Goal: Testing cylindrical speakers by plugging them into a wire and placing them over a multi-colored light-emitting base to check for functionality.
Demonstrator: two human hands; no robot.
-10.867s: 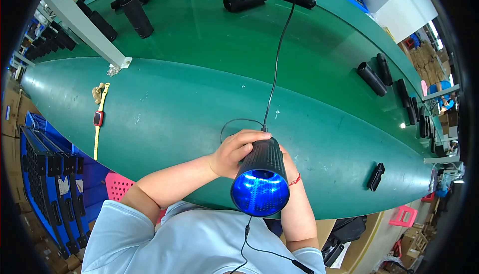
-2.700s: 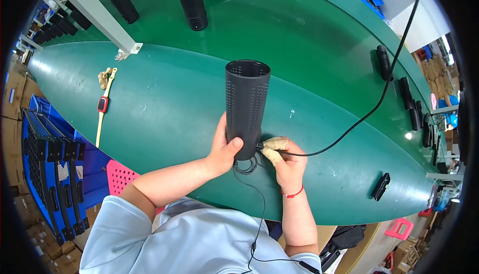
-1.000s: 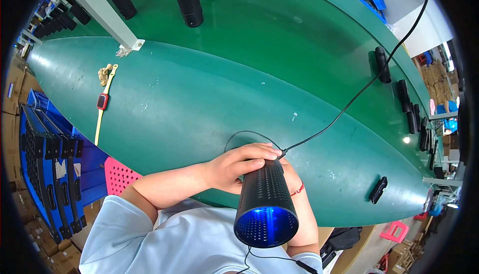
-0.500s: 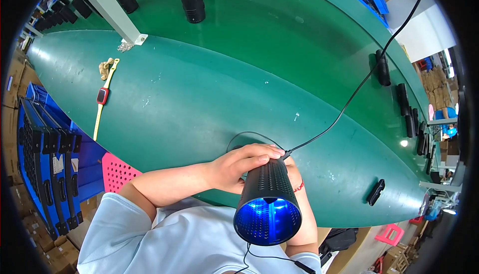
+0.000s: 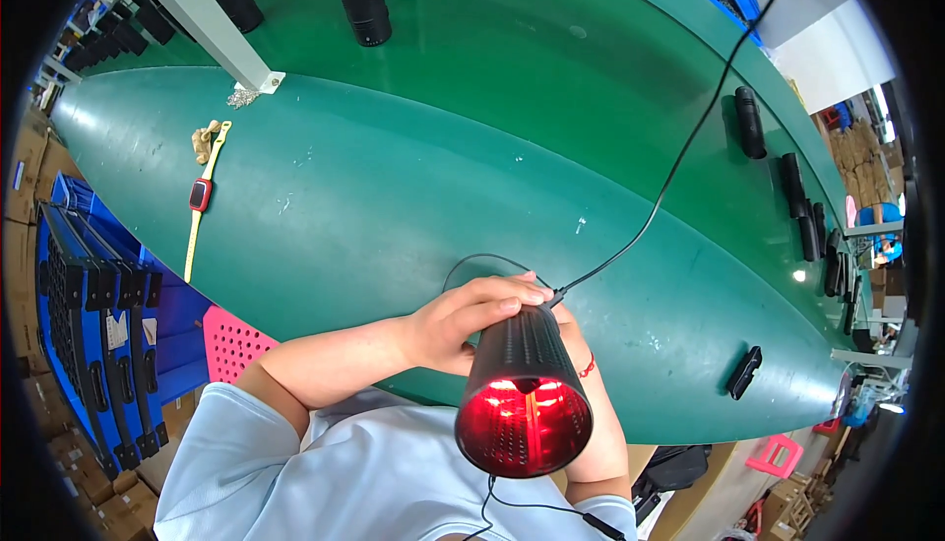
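Note:
A black perforated tube (image 5: 532, 349) tilts toward me, its wide open end glowing red inside. My left hand (image 5: 468, 319) is closed round the tube's far, narrower end, fingers laid over the top. My right hand (image 5: 568, 322) is against the tube's right side at that same end, with most of its fingers hidden behind the tube. A red bracelet (image 5: 589, 366) circles the right wrist. A black cable (image 5: 645, 224) is plugged in at the far end, beside the fingertips, and runs up to the upper right.
The green bench (image 5: 394, 187) carries a yellow-strapped red watch (image 5: 201, 194), a black clip-like part (image 5: 745, 373) and a grey post (image 5: 202, 19). Another black tube (image 5: 359, 0) stands farther back, with several more along the far right. Blue crates (image 5: 103, 334) are stacked at the left.
The light inside the tube has turned from blue to red. Both hands keep their hold, and the tube has shifted slightly up and left in view. The cable hangs a little farther left.

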